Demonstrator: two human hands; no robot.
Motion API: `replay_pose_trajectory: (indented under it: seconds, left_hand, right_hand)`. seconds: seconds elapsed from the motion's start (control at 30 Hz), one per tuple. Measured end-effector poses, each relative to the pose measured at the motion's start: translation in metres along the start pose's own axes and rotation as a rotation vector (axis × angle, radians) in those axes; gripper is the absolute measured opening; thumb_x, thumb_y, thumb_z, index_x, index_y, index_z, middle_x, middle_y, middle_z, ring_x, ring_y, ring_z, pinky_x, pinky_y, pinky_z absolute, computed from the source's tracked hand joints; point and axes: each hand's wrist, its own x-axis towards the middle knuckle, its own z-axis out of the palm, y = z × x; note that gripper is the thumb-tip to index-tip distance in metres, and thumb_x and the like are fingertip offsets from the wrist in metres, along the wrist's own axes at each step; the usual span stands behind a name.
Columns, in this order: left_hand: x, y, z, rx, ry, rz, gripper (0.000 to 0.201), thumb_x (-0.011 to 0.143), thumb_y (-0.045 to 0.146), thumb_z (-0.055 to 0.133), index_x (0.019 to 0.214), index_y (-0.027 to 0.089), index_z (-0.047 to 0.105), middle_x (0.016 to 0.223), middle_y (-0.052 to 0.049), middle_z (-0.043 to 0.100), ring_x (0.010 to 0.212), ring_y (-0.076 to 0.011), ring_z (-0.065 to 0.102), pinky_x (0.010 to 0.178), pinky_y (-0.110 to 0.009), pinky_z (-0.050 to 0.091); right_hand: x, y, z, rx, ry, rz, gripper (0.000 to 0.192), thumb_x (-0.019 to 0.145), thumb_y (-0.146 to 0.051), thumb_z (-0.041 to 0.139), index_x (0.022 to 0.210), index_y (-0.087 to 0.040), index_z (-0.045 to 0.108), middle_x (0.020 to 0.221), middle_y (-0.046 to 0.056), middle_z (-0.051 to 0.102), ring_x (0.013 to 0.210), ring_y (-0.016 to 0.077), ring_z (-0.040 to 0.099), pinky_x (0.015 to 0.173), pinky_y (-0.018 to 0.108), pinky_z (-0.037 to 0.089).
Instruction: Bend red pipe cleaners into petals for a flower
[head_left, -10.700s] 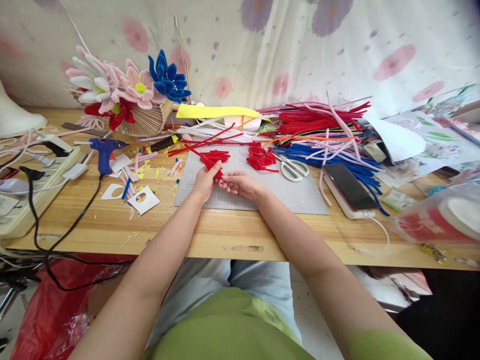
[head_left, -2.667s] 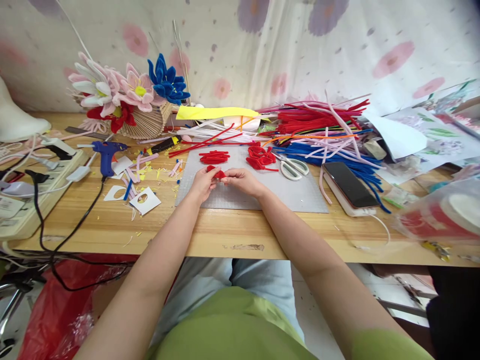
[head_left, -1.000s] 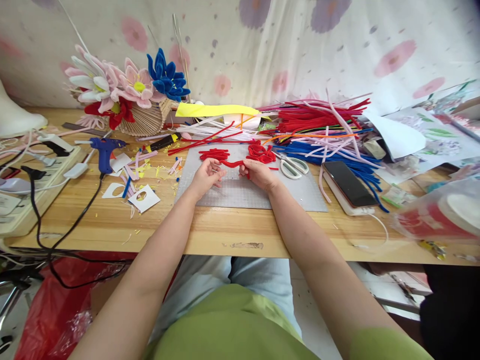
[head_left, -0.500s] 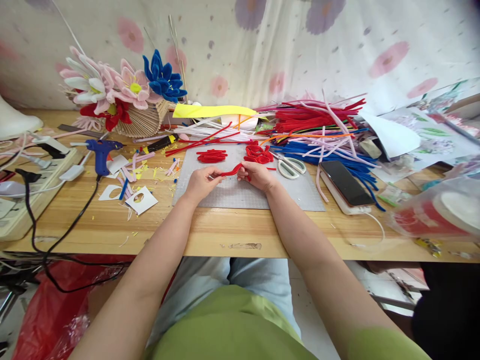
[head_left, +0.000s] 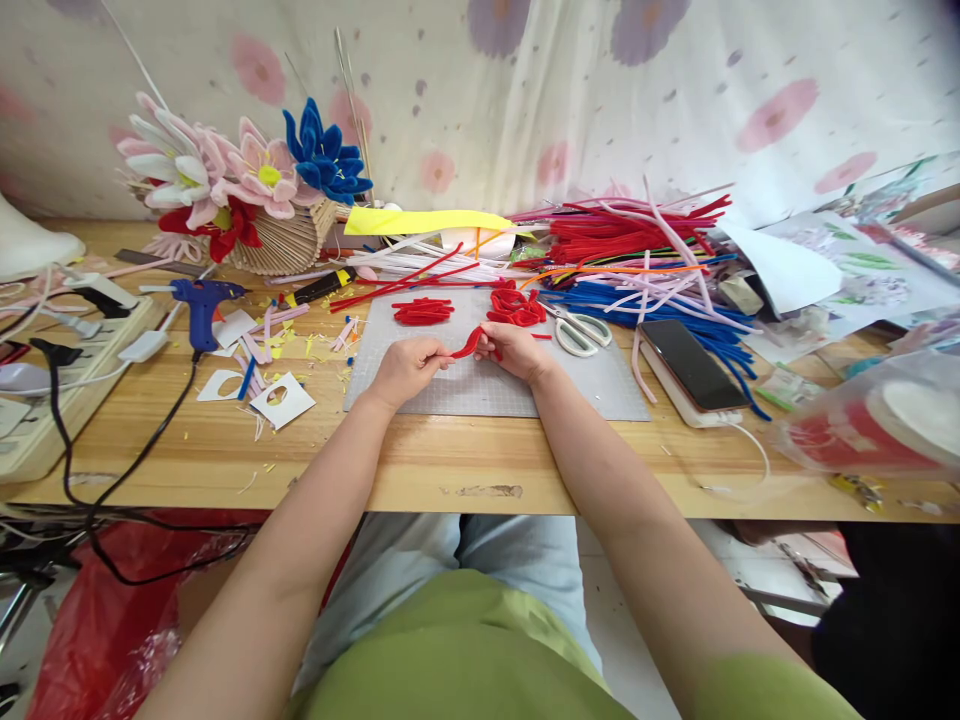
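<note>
Over the grey cutting mat (head_left: 585,385) on the table (head_left: 225,450): a red pipe cleaner (head_left: 469,345), drawn out straight a second ago, now arched upward between two hands. Left hand (head_left: 405,368), grip pinching its left end; right hand (head_left: 517,350), grip pinching the right end. Hands closer together than half a second ago, so a bending step in hand, judging by the curve. Behind: finished red folded pieces (head_left: 424,311), a looser red heap (head_left: 516,306), scissors (head_left: 581,332).

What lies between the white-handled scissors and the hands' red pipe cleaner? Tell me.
In the head view, a small heap of bent red pieces lies on the grey mat between the scissors and the red pipe cleaner.
</note>
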Motion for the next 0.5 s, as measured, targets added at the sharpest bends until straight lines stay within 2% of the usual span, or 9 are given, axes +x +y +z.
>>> replay_pose_trajectory:
  seconds: [0.1,0.17,0.27,0.33,0.43,0.5]
  left_hand:
    - [0.000,-0.004,0.001,-0.022,-0.028,-0.028,0.007,0.073,0.021,0.064,0.068,0.021,0.069,0.068,-0.001,0.068,0.066,-0.0132,0.061,0.067,-0.023,0.044]
    - [0.001,-0.006,0.002,-0.052,-0.021,-0.066,0.008,0.072,0.025,0.066,0.077,0.021,0.070,0.074,-0.001,0.069,0.067,-0.0127,0.062,0.066,-0.024,0.046]
    - [0.001,-0.011,0.006,-0.090,-0.008,-0.108,0.034,0.067,0.028,0.070,0.100,0.021,0.065,0.094,-0.003,0.069,0.069,-0.0114,0.063,0.061,-0.022,0.049]
    - [0.001,-0.012,0.008,-0.087,-0.009,-0.093,0.043,0.066,0.028,0.072,0.107,0.021,0.061,0.106,-0.005,0.066,0.076,-0.0115,0.063,0.059,-0.021,0.049]
    - [0.000,-0.012,0.011,-0.075,0.013,-0.016,0.036,0.067,0.029,0.071,0.101,0.020,0.063,0.112,-0.006,0.062,0.089,-0.0144,0.062,0.056,-0.019,0.048]
    - [0.000,-0.011,0.013,-0.070,0.023,0.019,0.026,0.070,0.029,0.069,0.094,0.019,0.064,0.106,-0.006,0.064,0.092,-0.0154,0.061,0.055,-0.018,0.047]
  right_hand:
    - [0.000,0.000,0.000,0.034,-0.007,-0.008,0.032,0.077,-0.039,0.058,0.056,-0.017,0.049,0.052,-0.003,0.034,0.052,0.0094,0.038,0.061,0.026,0.041]
    - [0.000,-0.001,0.000,0.051,0.023,0.004,0.032,0.079,-0.037,0.057,0.056,-0.017,0.049,0.052,-0.003,0.034,0.051,0.0093,0.040,0.061,0.025,0.041]
    - [-0.001,-0.003,0.001,0.061,0.066,0.021,0.030,0.080,-0.036,0.056,0.057,-0.016,0.051,0.051,-0.003,0.037,0.052,0.0095,0.041,0.062,0.025,0.042]
    - [-0.003,-0.004,0.003,0.048,0.056,0.016,0.028,0.078,-0.034,0.057,0.058,-0.016,0.053,0.052,-0.002,0.040,0.053,0.0096,0.042,0.062,0.025,0.043]
    - [-0.004,-0.003,0.005,0.019,0.020,0.003,0.026,0.076,-0.033,0.059,0.058,-0.015,0.056,0.054,-0.001,0.045,0.053,0.0095,0.043,0.062,0.026,0.044]
    - [-0.004,-0.002,0.007,0.003,0.008,0.005,0.025,0.075,-0.033,0.060,0.058,-0.014,0.056,0.055,-0.001,0.047,0.054,0.0099,0.044,0.063,0.027,0.045]
